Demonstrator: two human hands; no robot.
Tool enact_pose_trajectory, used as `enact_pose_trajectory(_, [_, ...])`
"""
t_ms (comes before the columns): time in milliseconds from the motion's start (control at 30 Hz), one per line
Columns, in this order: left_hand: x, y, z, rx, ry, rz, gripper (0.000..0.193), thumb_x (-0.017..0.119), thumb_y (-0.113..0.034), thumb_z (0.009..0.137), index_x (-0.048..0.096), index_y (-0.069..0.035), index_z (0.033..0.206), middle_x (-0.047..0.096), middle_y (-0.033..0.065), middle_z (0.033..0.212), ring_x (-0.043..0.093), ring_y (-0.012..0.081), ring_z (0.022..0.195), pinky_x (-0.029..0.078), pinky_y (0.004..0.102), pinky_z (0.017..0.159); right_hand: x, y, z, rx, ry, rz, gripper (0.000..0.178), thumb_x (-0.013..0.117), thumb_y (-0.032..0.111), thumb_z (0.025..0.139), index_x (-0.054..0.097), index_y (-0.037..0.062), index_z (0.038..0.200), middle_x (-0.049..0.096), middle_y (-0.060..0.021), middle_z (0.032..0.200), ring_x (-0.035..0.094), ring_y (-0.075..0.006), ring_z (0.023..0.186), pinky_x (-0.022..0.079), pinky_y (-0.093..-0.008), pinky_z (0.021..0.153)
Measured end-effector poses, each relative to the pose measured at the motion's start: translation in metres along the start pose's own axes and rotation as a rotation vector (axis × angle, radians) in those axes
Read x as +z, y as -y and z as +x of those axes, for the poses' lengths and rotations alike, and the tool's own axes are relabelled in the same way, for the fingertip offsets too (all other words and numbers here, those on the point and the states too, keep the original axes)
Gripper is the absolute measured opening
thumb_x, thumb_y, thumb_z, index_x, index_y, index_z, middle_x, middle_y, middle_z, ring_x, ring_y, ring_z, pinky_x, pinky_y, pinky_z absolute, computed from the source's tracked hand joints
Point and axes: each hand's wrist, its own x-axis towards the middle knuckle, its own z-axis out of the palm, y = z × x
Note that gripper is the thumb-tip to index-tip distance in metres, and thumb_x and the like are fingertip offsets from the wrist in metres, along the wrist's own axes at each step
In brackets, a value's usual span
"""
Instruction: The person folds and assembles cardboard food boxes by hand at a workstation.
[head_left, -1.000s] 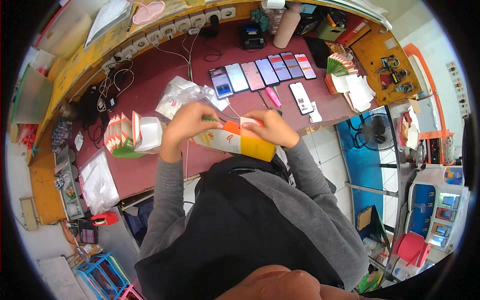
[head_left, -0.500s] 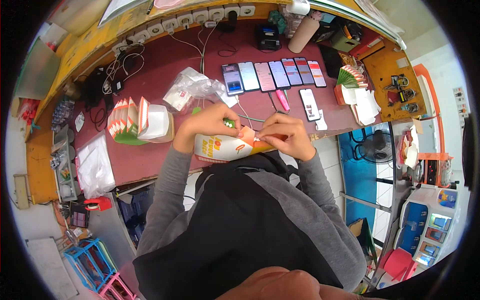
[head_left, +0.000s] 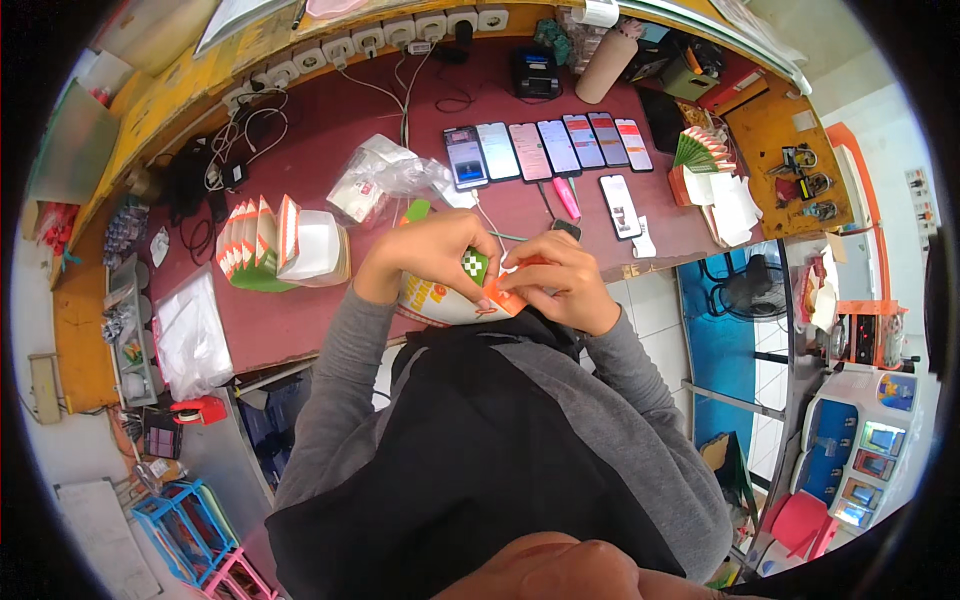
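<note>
A paperboard food carton [head_left: 445,303], white with yellow lettering and with orange and green parts, is held at the table's front edge, close against my body. My left hand [head_left: 430,252] grips it from the left, thumb and fingers curled over its upper side. My right hand [head_left: 562,282] pinches the orange end of the carton, its fingertips close to those of my left hand. A green checkered panel shows between the thumb and fingers of my left hand. The carton's underside and the tips of some fingers are hidden.
Left of my hands stand folded green-and-orange cartons [head_left: 248,245] beside nested white ones [head_left: 315,245]. Crumpled clear plastic [head_left: 385,178] lies beyond. Several phones [head_left: 540,150] form a row, with a lone phone [head_left: 620,207] and pink marker [head_left: 567,198] nearer. More cartons [head_left: 705,170] are at right.
The carton has tilted and shifted slightly, so more of its green panel shows. My right hand has moved a little left, closer to my left hand, with its fingers more curled.
</note>
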Motion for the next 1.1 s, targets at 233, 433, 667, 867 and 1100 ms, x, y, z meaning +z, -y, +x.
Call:
enact_pose_trajectory(233, [0.007,0.000,0.005,0.068,-0.146,0.409,0.031,0.085,-0.030,0.052,0.070,-0.012,0.072,0.065,0.0058,0.073,0.059,0.0217,0.072,0.039,0.0354,0.077,-0.007,-0.007,-0.009,0.141,0.206,0.121,0.011,0.069,0.011,0.078,0.072,0.0124,0.088,0.067,-0.0029,0.091,0.063,-0.0196,0.086,0.044,-0.0340,0.075])
enact_pose_trajectory(433, [0.017,-0.028,0.025,0.055,-0.340,0.622,0.050,0.085,-0.040,0.052,0.070,-0.012,0.091,0.066,0.0064,0.098,0.058,0.0234,0.094,0.031,0.0417,0.099,-0.005,-0.003,-0.033,0.396,0.064,0.142,0.024,0.065,0.018,0.084,0.057,0.0145,0.107,0.065,-0.0056,0.098,0.062,-0.0236,0.089,0.039,-0.0351,0.082])
enact_pose_trajectory(667, [0.047,0.021,0.092,-0.016,-0.750,-0.526,0.047,0.062,-0.023,0.092,0.048,-0.001,0.131,0.054,0.0101,0.123,0.056,0.0190,0.106,0.045,0.0328,0.092,-0.055,0.010,-0.079,0.379,-0.360,0.272,0.030,0.068,0.016,0.080,0.054,0.0085,0.104,0.061,-0.0072,0.091,0.061,-0.0227,0.082,0.041,-0.0310,0.075])
enact_pose_trajectory(867, [0.086,0.040,0.149,0.069,-0.789,-0.427,0.020,0.061,-0.013,0.093,0.056,0.001,0.106,0.059,0.0055,0.097,0.055,0.0131,0.089,0.046,0.0268,0.081,-0.085,0.039,-0.140,0.524,-0.462,-0.189,0.049,0.068,0.021,0.078,0.050,0.0069,0.122,0.057,-0.0125,0.111,0.054,-0.0270,0.108,0.040,-0.0411,0.090])
enact_pose_trajectory(1100, [0.162,-0.011,0.165,0.186,-0.730,-0.474,0.019,0.063,-0.017,0.092,0.059,0.000,0.099,0.061,0.0054,0.094,0.057,0.0107,0.086,0.048,0.0256,0.076,-0.069,0.025,-0.136,0.701,-0.751,-0.097,0.031,0.061,0.021,0.084,0.058,0.0096,0.113,0.062,-0.0117,0.105,0.056,-0.0298,0.105,0.039,-0.0415,0.094])
